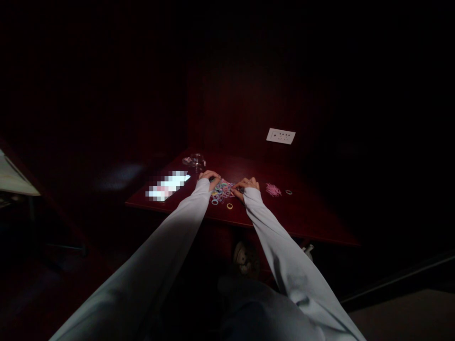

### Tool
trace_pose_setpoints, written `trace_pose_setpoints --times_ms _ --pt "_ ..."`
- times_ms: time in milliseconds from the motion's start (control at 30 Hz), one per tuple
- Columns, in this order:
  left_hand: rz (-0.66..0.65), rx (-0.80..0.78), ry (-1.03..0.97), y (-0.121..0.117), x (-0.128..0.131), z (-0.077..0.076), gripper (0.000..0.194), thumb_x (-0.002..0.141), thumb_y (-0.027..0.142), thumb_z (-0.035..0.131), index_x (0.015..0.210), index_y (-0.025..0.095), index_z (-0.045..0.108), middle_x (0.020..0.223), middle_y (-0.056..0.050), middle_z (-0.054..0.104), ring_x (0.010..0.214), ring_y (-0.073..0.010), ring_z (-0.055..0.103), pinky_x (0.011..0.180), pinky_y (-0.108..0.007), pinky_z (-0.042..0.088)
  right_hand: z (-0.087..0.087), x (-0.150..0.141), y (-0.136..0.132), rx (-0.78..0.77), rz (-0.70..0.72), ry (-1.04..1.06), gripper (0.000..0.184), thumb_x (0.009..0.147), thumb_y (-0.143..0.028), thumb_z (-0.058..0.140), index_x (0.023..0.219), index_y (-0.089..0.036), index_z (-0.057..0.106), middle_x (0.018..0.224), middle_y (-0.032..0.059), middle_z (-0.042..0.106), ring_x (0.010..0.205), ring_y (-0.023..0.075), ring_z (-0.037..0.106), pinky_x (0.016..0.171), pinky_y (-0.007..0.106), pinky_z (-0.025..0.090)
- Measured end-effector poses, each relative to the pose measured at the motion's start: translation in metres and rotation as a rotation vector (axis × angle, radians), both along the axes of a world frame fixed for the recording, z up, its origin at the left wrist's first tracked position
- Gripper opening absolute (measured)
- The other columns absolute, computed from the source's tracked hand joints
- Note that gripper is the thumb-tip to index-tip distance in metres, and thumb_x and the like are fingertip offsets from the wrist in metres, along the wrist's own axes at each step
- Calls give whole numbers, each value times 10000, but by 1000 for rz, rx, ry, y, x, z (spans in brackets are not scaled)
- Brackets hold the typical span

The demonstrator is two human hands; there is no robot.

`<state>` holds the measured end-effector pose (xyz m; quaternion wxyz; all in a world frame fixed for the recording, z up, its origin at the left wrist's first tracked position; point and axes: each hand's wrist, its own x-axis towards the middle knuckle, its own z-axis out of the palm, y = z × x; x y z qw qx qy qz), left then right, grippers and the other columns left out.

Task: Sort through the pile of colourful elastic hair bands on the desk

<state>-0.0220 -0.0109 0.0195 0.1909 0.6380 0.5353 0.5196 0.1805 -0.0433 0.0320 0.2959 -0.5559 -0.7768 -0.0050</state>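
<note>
A mixed pile of small colourful elastic hair bands (223, 191) lies on the dark red table between my hands. My left hand (209, 176) is at the pile's left edge, its fingers bent and closed over the bands; what they hold is too small to tell. From the right, my right hand (246, 185) reaches in with thumb and fingers pinched at the pile, their contents hidden. A yellow band (229, 206) and a light blue band (214, 202) lie just in front of the pile. Right of my right hand are a heap of pink bands (273, 190) and a single greenish band (289, 192).
A clear jar (198, 160) stands at the back left of the table (305, 218). Nearer, a bright, blurred-out screen (168, 186) lies by the left edge. A white socket plate (280, 136) is on the back panel. Surroundings are very dark.
</note>
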Motion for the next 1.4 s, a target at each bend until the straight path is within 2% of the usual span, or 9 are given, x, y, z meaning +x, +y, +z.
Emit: trace_pose_setpoints --times_ms 167,367,533,633,800,900,1067,1167,1400 --pt "-3 -8 -3 2 -1 -3 103 836 202 693 743 245 695 1050 -10 769 1091 -240 627 1106 -463 433 1 2 1 -6 -51 124 313 969 -530 643 917 -281 827 941 59 683 1031 264 486 934 397 311" --pt "21 -19 2 3 -1 -3 123 811 181 715 731 247 651 1019 -1 756 1036 -238 611 1053 -428 457 1 22 8 10 -95 222 342 946 -549 640 908 -266 828 895 64 688 1010 266 493 935 401 330" --pt "18 -11 20 0 -1 0 96 824 192 721 804 256 652 1053 -12 736 1000 -228 616 1030 -410 480 -2 58 15 103 -282 243 472 941 -647 590 848 -238 808 901 115 703 980 294 504 871 421 345" --pt "-29 43 39 -1 -1 -3 126 805 227 758 900 280 694 1105 -10 743 1058 -241 629 1046 -414 491 -4 74 16 126 -364 231 565 939 -718 530 811 -231 788 897 127 701 928 287 484 829 420 333" --pt "-175 102 104 0 -1 -8 361 746 270 828 1090 329 736 1337 -7 718 1245 -268 637 1164 -458 456 -5 77 16 69 -369 119 429 937 -609 590 840 -253 809 921 100 702 912 264 442 810 396 301" --pt "-252 89 122 4 0 -11 461 688 280 875 1129 329 751 1399 -29 691 1300 -276 642 1192 -451 460 -2 72 15 60 -353 61 362 956 -537 598 898 -260 825 964 112 712 946 282 449 818 397 284" --pt "-302 29 170 13 -1 -15 397 675 249 863 1063 285 787 1354 -54 720 1289 -275 667 1188 -432 488 3 61 11 42 -406 56 304 971 -412 597 1085 -240 820 1077 125 722 1023 300 473 853 398 291" --pt "-326 25 160 16 -2 -15 266 731 234 808 994 272 799 1282 -51 757 1246 -258 695 1172 -412 506 6 46 5 70 -350 35 297 996 -353 562 1138 -247 800 1098 111 731 1061 299 494 888 395 306" --pt "-294 35 118 17 -2 -13 163 777 188 731 906 261 798 1203 -46 796 1194 -257 721 1145 -406 529 6 2 -5 78 -19 -62 251 1015 -400 592 1119 -297 796 1054 57 729 1074 273 502 959 392 289"
